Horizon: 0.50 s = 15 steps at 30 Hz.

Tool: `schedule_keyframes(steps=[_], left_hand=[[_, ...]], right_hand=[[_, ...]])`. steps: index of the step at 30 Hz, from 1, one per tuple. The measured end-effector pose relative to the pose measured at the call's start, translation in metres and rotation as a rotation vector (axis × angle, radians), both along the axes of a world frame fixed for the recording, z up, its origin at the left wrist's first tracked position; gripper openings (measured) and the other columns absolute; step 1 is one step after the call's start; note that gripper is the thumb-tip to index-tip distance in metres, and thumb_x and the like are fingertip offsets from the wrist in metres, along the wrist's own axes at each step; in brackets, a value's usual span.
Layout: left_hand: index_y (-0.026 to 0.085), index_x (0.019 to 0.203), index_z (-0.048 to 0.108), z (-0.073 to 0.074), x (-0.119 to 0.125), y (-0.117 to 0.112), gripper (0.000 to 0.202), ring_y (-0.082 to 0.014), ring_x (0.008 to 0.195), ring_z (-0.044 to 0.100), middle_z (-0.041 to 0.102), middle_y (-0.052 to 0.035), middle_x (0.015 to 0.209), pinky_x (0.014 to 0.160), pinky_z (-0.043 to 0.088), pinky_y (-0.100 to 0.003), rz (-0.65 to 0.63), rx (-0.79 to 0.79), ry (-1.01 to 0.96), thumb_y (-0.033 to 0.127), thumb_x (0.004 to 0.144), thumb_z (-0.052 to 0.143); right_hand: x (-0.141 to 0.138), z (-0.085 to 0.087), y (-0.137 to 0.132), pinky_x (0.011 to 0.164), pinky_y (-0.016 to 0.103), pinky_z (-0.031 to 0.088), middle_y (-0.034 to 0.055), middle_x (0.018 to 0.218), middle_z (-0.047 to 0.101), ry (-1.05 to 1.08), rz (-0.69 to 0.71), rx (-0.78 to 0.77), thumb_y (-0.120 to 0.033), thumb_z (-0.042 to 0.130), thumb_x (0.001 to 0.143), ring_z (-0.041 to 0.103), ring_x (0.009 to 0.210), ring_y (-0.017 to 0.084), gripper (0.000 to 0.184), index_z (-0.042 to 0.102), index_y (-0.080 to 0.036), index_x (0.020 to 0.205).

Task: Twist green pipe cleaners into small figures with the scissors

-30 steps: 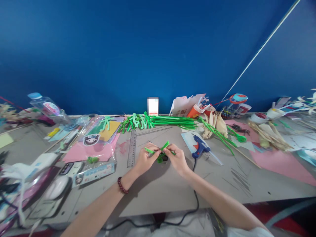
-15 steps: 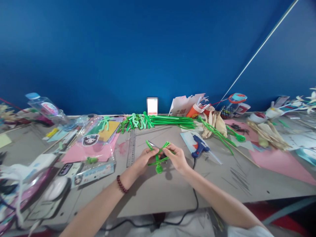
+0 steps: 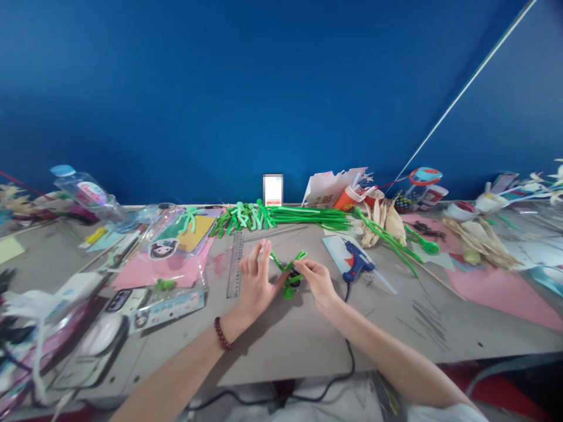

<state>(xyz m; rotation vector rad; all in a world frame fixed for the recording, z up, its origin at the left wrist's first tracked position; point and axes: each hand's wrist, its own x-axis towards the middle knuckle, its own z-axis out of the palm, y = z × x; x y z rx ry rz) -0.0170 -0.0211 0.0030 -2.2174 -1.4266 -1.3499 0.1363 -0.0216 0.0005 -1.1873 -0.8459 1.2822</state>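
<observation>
Over the middle of the table, my right hand pinches a bright green pipe-cleaner piece with several crossed strands and a small round green end hanging down. My left hand, with a dark red bead bracelet at the wrist, has its fingers raised and spread. Its thumb reaches to the green piece and seems to touch it. A dark object shows under my right fingers; part of it is hidden, and I cannot make out its kind.
Bundled green pipe cleaners lie along the back. A blue glue gun rests at the right, its cord running to the front edge. A clear ruler lies left of my hands. Loose wires are scattered at the right.
My left fingers have let go of the green piece and spread upward. The pointed metal blade that stuck out beside my left fingers no longer shows. My right hand stays pinched on the piece.
</observation>
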Motion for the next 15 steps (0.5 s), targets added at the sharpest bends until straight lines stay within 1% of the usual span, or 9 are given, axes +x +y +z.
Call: schedule_keyframes(steps=[1,3,5,6,8,10,12,15], left_hand=[[0.020,0.126,0.047,0.0000,0.0005,0.0000,0.054,-0.0298,0.116,0.044,0.047,-0.0167,0.129,0.095,0.033,-0.043,0.007,0.021,0.026,0.036,0.077,0.064],[0.024,0.107,0.061,0.0003,0.0010,0.0004,0.031,-0.0281,0.113,0.045,0.053,-0.0117,0.125,0.095,0.033,-0.042,-0.027,0.024,0.070,0.032,0.078,0.064],[0.024,0.089,0.066,0.0007,0.0009,0.0010,0.011,-0.0257,0.110,0.047,0.060,-0.0075,0.115,0.093,0.034,-0.041,-0.084,0.011,0.091,0.026,0.079,0.062],[0.023,0.084,0.066,0.0009,0.0005,0.0014,0.006,-0.0247,0.108,0.048,0.063,-0.0064,0.109,0.091,0.035,-0.040,-0.112,0.000,0.092,0.023,0.080,0.061],[0.022,0.082,0.065,0.0013,-0.0005,0.0024,0.008,-0.0230,0.104,0.050,0.066,-0.0054,0.099,0.090,0.035,-0.039,-0.165,-0.037,0.083,0.019,0.082,0.057],[0.021,0.083,0.064,0.0021,-0.0015,0.0036,0.010,-0.0219,0.101,0.050,0.066,-0.0051,0.094,0.091,0.035,-0.040,-0.239,-0.100,0.052,0.017,0.083,0.055],[0.020,0.082,0.062,0.0033,-0.0018,0.0055,0.010,-0.0211,0.099,0.050,0.065,-0.0056,0.091,0.091,0.036,-0.040,-0.339,-0.200,-0.036,0.018,0.083,0.053],[0.019,0.076,0.062,0.0050,-0.0006,0.0091,0.012,-0.0204,0.094,0.051,0.064,-0.0059,0.084,0.088,0.040,-0.038,-0.517,-0.429,-0.281,0.024,0.083,0.053]], right_hand=[[-0.0002,-0.0003,-0.0006,0.058,0.024,0.037,0.0005,0.061,0.061,0.002,0.003,0.002,-0.043,0.074,0.059,0.049,0.059,0.012,0.028,0.067,-0.016,0.063],[-0.0008,-0.0013,-0.0017,0.058,0.023,0.037,0.0009,0.064,0.061,0.014,0.022,0.002,-0.042,0.074,0.060,0.049,0.059,0.011,0.027,0.068,-0.016,0.064],[-0.0019,-0.0027,-0.0027,0.054,0.022,0.035,0.0007,0.063,0.060,0.018,0.051,-0.008,-0.042,0.073,0.061,0.047,0.056,0.010,0.028,0.068,-0.015,0.066],[-0.0025,-0.0034,-0.0030,0.051,0.022,0.033,-0.0001,0.061,0.058,0.012,0.067,-0.012,-0.043,0.072,0.062,0.044,0.053,0.009,0.029,0.068,-0.015,0.067],[-0.0033,-0.0043,-0.0034,0.047,0.022,0.028,-0.0025,0.054,0.051,-0.020,0.093,-0.009,-0.044,0.071,0.063,0.037,0.048,0.007,0.029,0.066,-0.015,0.064],[-0.0029,-0.0040,-0.0031,0.046,0.022,0.027,-0.0040,0.050,0.046,-0.075,0.117,0.036,-0.044,0.069,0.066,0.034,0.047,0.008,0.030,0.063,-0.015,0.061],[-0.0010,-0.0025,-0.0023,0.050,0.023,0.031,-0.0032,0.053,0.047,-0.155,0.135,0.125,-0.042,0.066,0.069,0.038,0.051,0.009,0.029,0.061,-0.016,0.060],[0.0030,0.0010,-0.0011,0.061,0.025,0.038,-0.0002,0.064,0.054,-0.294,0.131,0.292,-0.038,0.062,0.075,0.048,0.063,0.013,0.023,0.062,-0.017,0.064]])
